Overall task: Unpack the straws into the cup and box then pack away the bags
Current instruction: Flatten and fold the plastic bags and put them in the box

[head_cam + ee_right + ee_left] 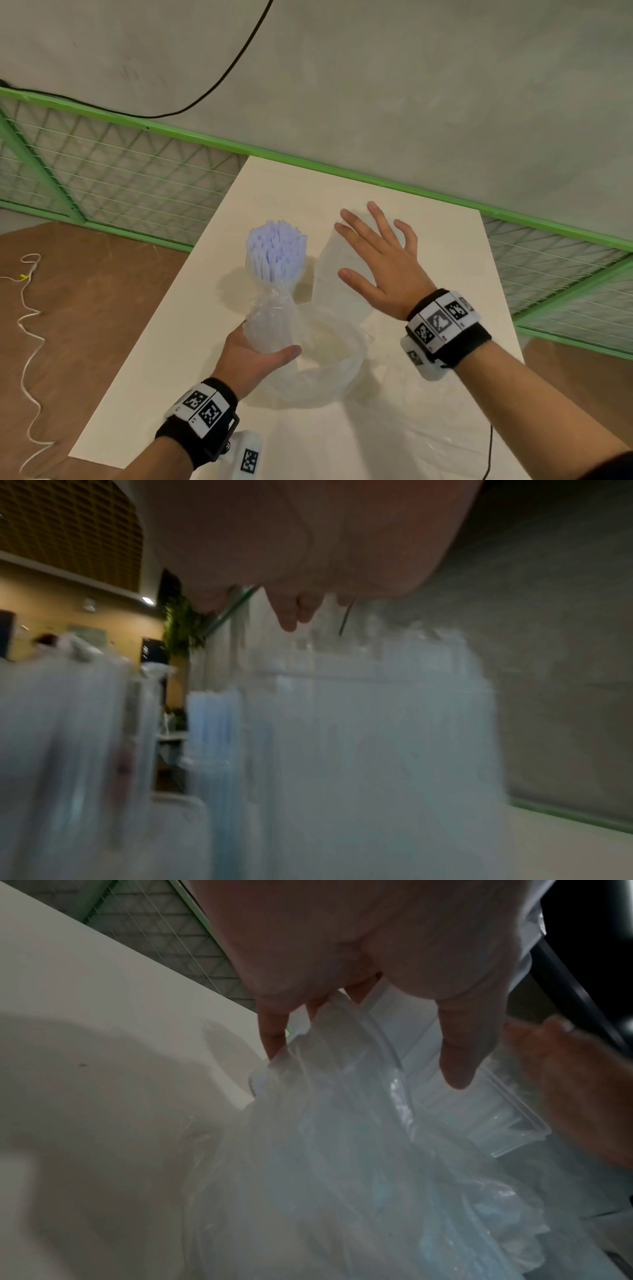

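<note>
A clear cup packed with pale blue straws stands upright on the white table. My left hand grips a crumpled clear plastic bag just in front of the cup; the bag trails right in a loop. The left wrist view shows my fingers and thumb curled on the bag. A clear box stands right of the cup. Above its top is my right hand, open with fingers spread; contact cannot be told. The right wrist view is blurred, with the box below the hand.
Another flat clear bag lies on the table's near right part. A green mesh fence runs behind and beside the table. A black cable hangs on the wall, and a white cord lies on the brown floor at left.
</note>
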Motion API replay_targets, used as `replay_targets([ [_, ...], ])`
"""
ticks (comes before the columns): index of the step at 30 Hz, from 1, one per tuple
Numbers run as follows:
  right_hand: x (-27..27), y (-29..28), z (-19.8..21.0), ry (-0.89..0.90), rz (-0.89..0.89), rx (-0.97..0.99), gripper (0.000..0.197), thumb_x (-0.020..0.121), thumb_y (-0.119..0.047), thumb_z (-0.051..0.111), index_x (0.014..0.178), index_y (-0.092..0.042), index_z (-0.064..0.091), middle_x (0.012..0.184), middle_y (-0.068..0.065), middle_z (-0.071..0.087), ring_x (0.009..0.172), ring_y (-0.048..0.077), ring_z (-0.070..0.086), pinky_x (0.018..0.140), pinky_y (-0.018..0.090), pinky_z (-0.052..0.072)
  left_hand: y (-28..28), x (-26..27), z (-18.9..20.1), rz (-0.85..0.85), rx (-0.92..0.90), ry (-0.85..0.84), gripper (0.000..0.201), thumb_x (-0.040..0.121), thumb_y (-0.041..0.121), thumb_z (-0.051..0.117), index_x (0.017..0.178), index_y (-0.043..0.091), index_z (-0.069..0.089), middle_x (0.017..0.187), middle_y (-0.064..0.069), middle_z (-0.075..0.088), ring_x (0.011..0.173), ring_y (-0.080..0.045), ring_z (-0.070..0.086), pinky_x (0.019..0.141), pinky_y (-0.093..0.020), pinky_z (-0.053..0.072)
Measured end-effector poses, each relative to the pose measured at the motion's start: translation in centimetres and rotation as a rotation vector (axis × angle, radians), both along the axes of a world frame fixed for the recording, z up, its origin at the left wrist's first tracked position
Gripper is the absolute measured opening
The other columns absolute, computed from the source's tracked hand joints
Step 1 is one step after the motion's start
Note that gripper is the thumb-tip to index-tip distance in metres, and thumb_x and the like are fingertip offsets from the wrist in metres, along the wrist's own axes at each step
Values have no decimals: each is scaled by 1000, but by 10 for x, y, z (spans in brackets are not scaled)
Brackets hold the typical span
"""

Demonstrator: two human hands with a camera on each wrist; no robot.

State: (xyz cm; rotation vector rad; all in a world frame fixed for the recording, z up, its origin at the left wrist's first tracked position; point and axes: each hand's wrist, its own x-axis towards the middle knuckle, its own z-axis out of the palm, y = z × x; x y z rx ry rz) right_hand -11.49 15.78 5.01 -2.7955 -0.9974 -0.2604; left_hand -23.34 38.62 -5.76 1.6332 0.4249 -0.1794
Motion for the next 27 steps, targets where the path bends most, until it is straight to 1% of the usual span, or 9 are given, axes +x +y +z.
replay_targets([
  [2,-19,17,8,-54,137,198,55,95,-41,52,145,-22,43,155,-6,37,147,18,24,109,46,23,-1,0,0,1,-3,-2,63,51,27,97,105,28,65,96,5,73,96,-9,67,87,-29,51],
  [4,-39,36,5,18,287,269,58,87,-24,63,143,-17,46,149,-2,45,139,16,38,103,43,33,0,1,-3,1,-13,-9,71,41,38,94,105,29,65,97,6,74,97,-7,68,90,-30,51],
  [9,-48,54,-17,464,282,195,93,79,-25,73,155,-22,19,160,-1,23,147,12,19,115,30,22,-4,3,0,-60,-68,-70,67,46,37,94,108,37,68,109,9,73,106,-8,66,95,-34,51],
  [12,-42,55,-26,563,260,278,86,77,-21,75,151,-27,30,140,-6,50,125,10,48,106,31,39,-5,1,5,-80,-77,-84,57,51,33,91,104,36,70,106,7,75,102,-9,68,95,-37,52],
  [14,-41,55,-29,579,236,352,72,76,-19,75,142,-27,45,120,-11,58,104,6,54,95,27,46,-3,0,6,-87,-66,-96,53,55,29,90,103,35,71,104,7,75,100,-10,69,94,-39,52],
  [17,-47,56,-36,543,216,442,51,73,-15,77,121,-21,62,104,-11,60,93,9,56,86,28,49,-3,1,8,-74,-62,-111,48,58,23,93,99,34,71,99,4,76,96,-12,70,90,-36,54],
  [21,-59,61,-41,579,131,560,44,71,-14,76,111,-22,60,105,-11,62,92,2,55,88,25,48,-6,1,11,-66,-101,-119,52,44,35,88,93,29,72,90,5,76,85,-8,71,73,-22,52],
  [24,-65,64,-41,641,92,633,45,70,-10,73,109,-25,55,98,-8,63,85,11,58,84,32,51,-6,2,13,-83,-88,-118,44,54,15,92,92,22,71,78,11,75,71,0,68,63,-14,49],
  [27,-68,65,-42,579,77,676,48,68,-5,74,110,-23,59,100,-11,62,89,4,57,83,17,45,-6,3,15,-101,-63,-121,35,68,-1,85,90,20,69,73,15,74,66,4,66,61,-11,48],
])
